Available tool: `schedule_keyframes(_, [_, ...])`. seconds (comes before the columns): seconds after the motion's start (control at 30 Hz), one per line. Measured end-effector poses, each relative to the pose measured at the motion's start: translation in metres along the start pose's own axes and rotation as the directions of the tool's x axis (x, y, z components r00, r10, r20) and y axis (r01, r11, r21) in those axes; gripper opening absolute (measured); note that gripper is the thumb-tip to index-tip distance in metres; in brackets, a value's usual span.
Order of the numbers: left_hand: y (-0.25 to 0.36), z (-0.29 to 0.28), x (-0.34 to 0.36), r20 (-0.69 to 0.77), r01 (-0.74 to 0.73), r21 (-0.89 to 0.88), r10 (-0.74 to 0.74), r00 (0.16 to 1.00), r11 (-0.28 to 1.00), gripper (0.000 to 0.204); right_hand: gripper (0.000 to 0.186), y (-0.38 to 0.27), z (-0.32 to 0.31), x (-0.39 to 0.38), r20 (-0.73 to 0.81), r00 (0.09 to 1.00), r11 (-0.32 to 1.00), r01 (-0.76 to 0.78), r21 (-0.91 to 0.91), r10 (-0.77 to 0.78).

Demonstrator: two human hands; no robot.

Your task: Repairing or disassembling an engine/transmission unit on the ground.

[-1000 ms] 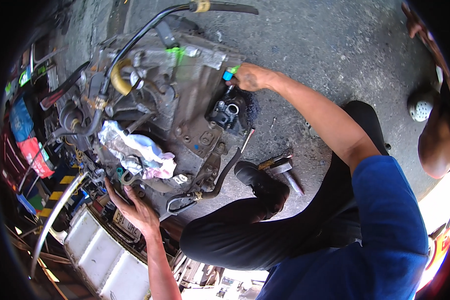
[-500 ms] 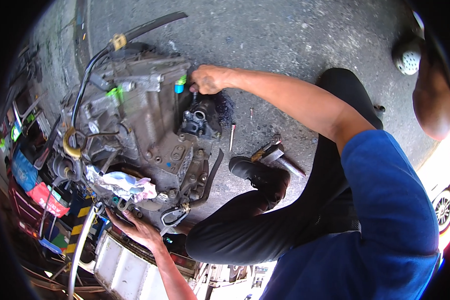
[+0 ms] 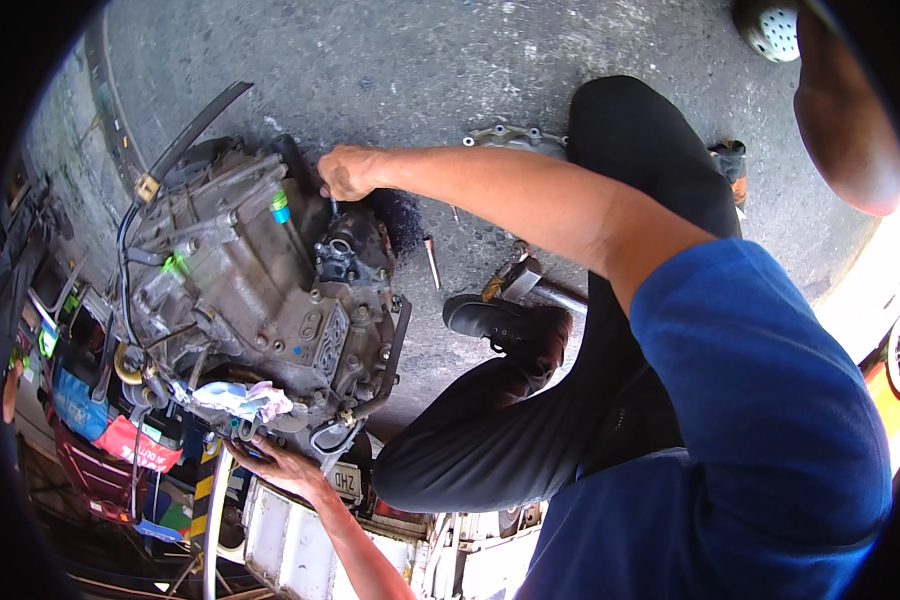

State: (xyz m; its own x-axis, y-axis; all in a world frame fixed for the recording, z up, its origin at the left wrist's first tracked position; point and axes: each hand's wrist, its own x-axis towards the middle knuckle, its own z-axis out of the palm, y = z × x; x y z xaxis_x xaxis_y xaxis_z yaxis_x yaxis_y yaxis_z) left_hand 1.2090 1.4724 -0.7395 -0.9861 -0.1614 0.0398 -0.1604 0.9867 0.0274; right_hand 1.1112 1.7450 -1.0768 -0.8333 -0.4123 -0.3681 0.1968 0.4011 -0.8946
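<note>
A grimy metal gearbox (image 3: 260,280) lies on the ground at the left. My right hand (image 3: 348,172) is closed in a fist at its far right side, just above a dark valve-like part (image 3: 342,252) bolted to the casing. A short metal shaft (image 3: 334,207) shows below the fist; what the fingers wrap round is mostly hidden. My left hand (image 3: 285,468) rests against the gearbox's near edge with its fingers stretched out. Close to those fingers, a crumpled pale rag (image 3: 242,400) lies on the casing. The left fingertips are partly in shadow.
A hammer (image 3: 521,279) and a slim metal rod (image 3: 431,262) lie near my boot (image 3: 490,318). Beyond my right forearm is a grey metal bracket (image 3: 510,137). Another person's leg (image 3: 850,120) stands at the far right. A white vehicle panel (image 3: 290,540) is at the bottom.
The view has shifted, so the gearbox now sits further left and lower. The bracket beyond my forearm has come into sight. Both hands keep their places on the gearbox.
</note>
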Motion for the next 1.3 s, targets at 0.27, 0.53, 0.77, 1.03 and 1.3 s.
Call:
schedule_keyframes(0.27, [-0.013, -0.002, 0.002, 0.015, -0.063, 0.050, 0.062, 0.998, 0.997, 0.064, 0.012, 0.032, 0.000, -0.015, 0.329, 0.943, 0.974, -0.115, 0.193, 0.046])
schedule_keyframes(0.53, [0.001, 0.000, -0.001, -0.016, -0.047, 0.008, 0.047, 0.999, 0.999, 0.061, 0.022, 0.029, -0.004, -0.029, 0.336, 0.942, 0.951, -0.099, 0.294, -0.006])
schedule_keyframes(0.77, [0.007, 0.000, -0.001, -0.052, 0.007, 0.022, -0.006, 0.999, 1.000, 0.057, 0.040, 0.017, -0.003, -0.026, 0.096, 0.985, 0.982, 0.154, -0.108, -0.143])
schedule_keyframes(1.03, [0.015, -0.002, -0.002, -0.047, 0.005, -0.006, -0.005, 0.999, 1.000, 0.062, 0.041, 0.024, -0.003, -0.023, 0.025, 0.960, 0.957, 0.276, 0.092, -0.280])
schedule_keyframes(1.3, [0.017, -0.003, -0.001, -0.044, -0.006, 0.015, 0.006, 0.999, 1.000, 0.060, 0.045, 0.026, 0.000, -0.022, 0.156, 0.963, 0.964, 0.238, -0.118, -0.219])
